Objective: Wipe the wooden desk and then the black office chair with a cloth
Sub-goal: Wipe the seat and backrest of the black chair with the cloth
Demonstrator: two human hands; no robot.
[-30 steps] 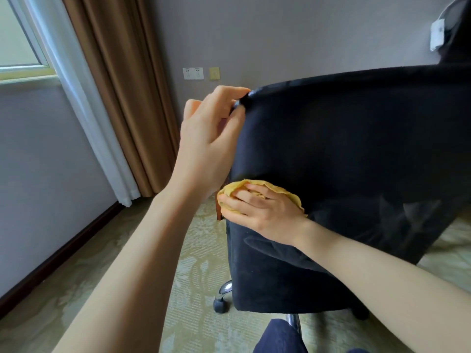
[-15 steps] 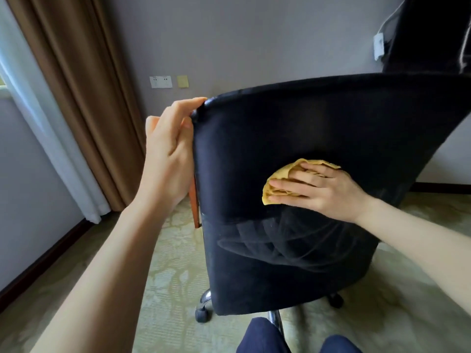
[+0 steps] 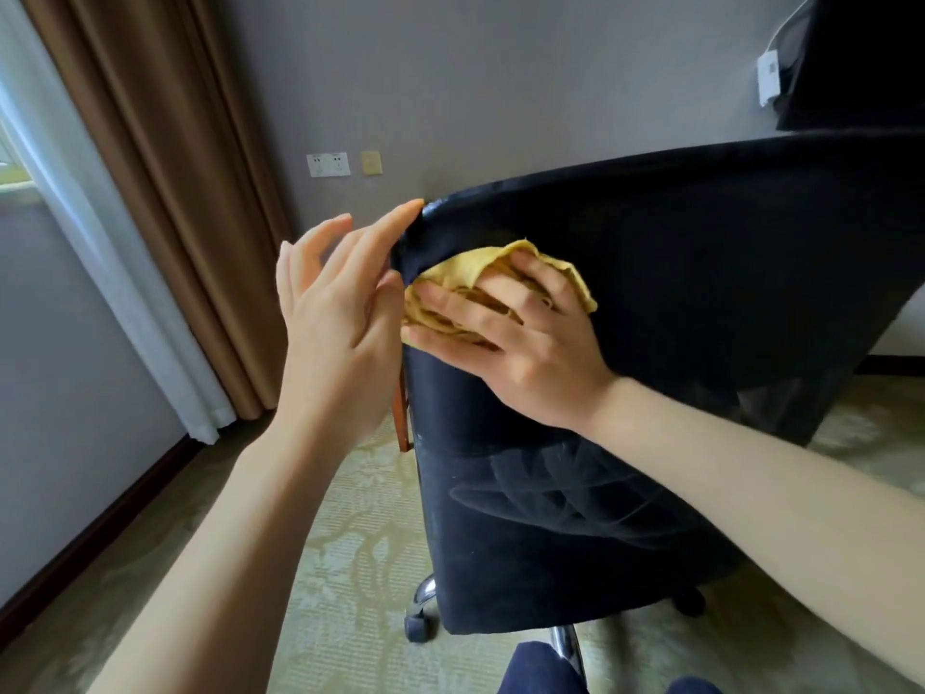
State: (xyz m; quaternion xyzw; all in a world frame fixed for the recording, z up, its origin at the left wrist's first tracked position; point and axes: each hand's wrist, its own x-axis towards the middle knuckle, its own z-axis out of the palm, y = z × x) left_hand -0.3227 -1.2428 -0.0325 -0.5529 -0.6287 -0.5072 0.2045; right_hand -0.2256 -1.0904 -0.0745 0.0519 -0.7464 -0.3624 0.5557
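Observation:
The back of the black office chair (image 3: 675, 303) fills the right half of the view, seen from behind. My right hand (image 3: 520, 343) presses a crumpled yellow cloth (image 3: 465, 278) flat against the backrest near its upper left corner. My left hand (image 3: 340, 313) is beside that corner with fingers spread apart; its index fingertip touches the top edge and the thumb rests at the side edge. The wooden desk shows only as an orange-brown sliver (image 3: 401, 418) behind the chair's left side.
A chrome chair base with castors (image 3: 418, 623) stands on patterned beige carpet. Brown and white curtains (image 3: 165, 217) hang at the left by a window. Wall sockets (image 3: 328, 164) sit on the grey wall. A dark screen (image 3: 861, 52) is at top right. My knees (image 3: 545, 668) show at the bottom.
My right hand has slid the cloth up and left across the backrest to its top left corner. My left hand has loosened its pinch on the corner and spread its fingers.

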